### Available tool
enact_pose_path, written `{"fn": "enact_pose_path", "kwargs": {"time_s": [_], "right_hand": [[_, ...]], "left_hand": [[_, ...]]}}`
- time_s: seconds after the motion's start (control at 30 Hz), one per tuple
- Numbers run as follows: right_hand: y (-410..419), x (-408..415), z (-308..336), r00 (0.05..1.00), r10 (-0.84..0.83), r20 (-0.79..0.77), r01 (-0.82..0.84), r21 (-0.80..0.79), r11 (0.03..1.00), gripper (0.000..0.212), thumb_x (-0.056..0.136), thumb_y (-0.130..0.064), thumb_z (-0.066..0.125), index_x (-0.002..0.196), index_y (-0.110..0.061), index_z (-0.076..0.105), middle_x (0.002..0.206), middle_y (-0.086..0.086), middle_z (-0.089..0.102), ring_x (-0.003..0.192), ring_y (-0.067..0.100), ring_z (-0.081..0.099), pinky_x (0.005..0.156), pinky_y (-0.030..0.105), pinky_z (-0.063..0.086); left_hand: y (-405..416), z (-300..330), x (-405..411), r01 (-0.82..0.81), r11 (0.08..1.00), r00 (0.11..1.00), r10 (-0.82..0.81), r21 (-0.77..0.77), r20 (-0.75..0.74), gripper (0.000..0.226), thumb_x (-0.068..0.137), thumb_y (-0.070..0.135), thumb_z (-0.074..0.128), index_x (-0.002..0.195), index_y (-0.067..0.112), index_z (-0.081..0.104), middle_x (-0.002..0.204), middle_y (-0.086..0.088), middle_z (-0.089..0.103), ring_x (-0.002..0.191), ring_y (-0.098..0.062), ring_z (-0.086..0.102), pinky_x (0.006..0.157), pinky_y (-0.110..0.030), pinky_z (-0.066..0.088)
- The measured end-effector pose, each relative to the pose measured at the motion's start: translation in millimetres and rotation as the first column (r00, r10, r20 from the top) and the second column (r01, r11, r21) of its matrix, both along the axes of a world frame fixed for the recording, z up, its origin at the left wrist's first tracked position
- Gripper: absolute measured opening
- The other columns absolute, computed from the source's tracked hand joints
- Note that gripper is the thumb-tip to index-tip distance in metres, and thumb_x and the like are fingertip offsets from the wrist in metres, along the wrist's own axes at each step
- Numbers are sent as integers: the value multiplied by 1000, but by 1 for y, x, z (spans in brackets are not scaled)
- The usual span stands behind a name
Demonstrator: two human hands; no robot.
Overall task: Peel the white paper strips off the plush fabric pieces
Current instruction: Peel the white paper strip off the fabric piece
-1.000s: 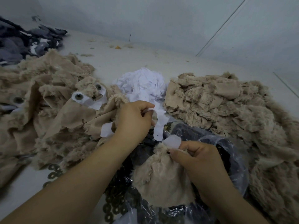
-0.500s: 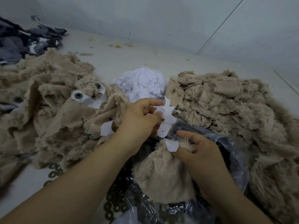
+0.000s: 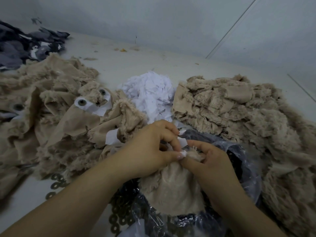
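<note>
Step in hand, as I read it: peeling paper off one plush piece, which sits over the clear plastic bag at centre, between two beige fabric heaps. Hands close together, touching at the piece's top edge. Left hand pinches a small white paper strip at thumb tip; more white scraps show among its fingers. Right hand grips the fuzzy edge just beside the strip. Peeled paper pile lies behind. Next move, I judge: pull the strip away while the right hand anchors the fabric, then drop it on that pile.
</note>
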State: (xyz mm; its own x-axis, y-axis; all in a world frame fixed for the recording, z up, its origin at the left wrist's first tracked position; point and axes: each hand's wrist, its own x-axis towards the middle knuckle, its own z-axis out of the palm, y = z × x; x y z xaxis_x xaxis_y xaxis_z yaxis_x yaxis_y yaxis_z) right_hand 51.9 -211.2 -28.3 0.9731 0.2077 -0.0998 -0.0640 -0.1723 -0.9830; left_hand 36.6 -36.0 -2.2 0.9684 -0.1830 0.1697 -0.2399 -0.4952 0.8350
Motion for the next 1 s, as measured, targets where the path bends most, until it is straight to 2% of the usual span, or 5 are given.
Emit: {"fn": "enact_pose_path", "kwargs": {"time_s": [0.27, 0.43, 0.63, 0.83, 1.0], "right_hand": [[-1, 1, -2, 1000, -7, -19, 6, -38, 999, 48, 77, -10, 83, 114, -32, 62, 79, -1, 77, 71, 12, 73, 59, 23, 58], [0, -1, -2, 999, 24, 22, -22, -68, 997, 62, 80, -11, 81, 129, -41, 56, 63, -8, 68, 50, 5, 57, 49, 16, 48], [-1, -1, 0, 998, 56, 5, -55, -98, 994, 53, 83, -16, 79, 126, -40, 60, 47, 0, 51, 39, 4, 39, 41, 13, 35], [0, 3, -5, 999, 53, -6, -53, -139, 989, 47, 82, -20, 80, 120, -41, 64, 78, 11, 66, 55, 13, 52, 55, 31, 50], [1, 3, -8, 999, 44, -7, -44, -119, 992, 38, 81, -19, 81, 106, -42, 65, 84, 25, 64, 63, 25, 54, 62, 42, 53]], "left_hand": [[31, 20, -11, 119, 965, 986, -142, -233, -84, 5, 81, 14, 79, 77, 15, 75, 84, -10, 71, 78, -33, 68, 74, -45, 58], [47, 25, -14, 599, 787, 668, -592, -145, -451, 16, 91, 11, 67, 104, 5, 73, 89, -16, 75, 68, -26, 70, 59, -43, 59], [20, -2, 21, -169, 974, 985, 174, 153, -18, 7, 87, 14, 72, 88, 20, 71, 74, 5, 67, 59, -8, 61, 59, -31, 56], [-7, -18, 49, -130, 850, 989, 76, 511, 125, 53, 89, 20, 64, 139, 27, 48, 124, -1, 49, 92, -23, 57, 76, -41, 52], [-10, -19, 58, -157, 777, 987, 99, 610, 127, 13, 88, 20, 63, 96, 20, 73, 98, -3, 64, 85, -22, 60, 71, -38, 55]]}}
